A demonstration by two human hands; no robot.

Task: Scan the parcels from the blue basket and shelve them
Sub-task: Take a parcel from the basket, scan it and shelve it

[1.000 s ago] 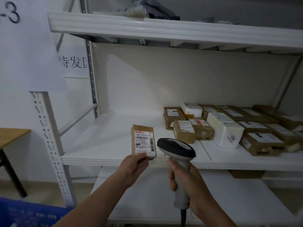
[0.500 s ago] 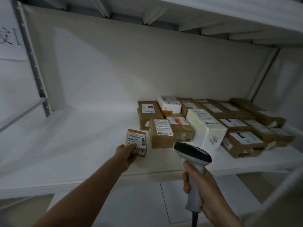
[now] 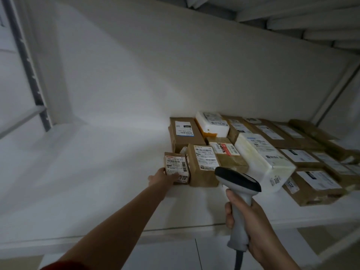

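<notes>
Our left hand (image 3: 162,177) grasps the small parcel (image 3: 176,166) by its near end, thumb on the label. One second ago this hand held the parcel up in the air, label facing the scanner (image 3: 237,180). The arm has since reached forward, and the parcel now lies on the shelf (image 3: 97,172), label up, just right of the fingers and against the brown box (image 3: 202,164). The stored parcels (image 3: 302,156) extend farther right.

Our right hand (image 3: 247,221) is clenched around the scanner handle, held nearer to us than the left hand, clear of the parcel.

We judge scanning complete for this item and shelving nearly complete; release remains. The blue basket is out of view.
</notes>
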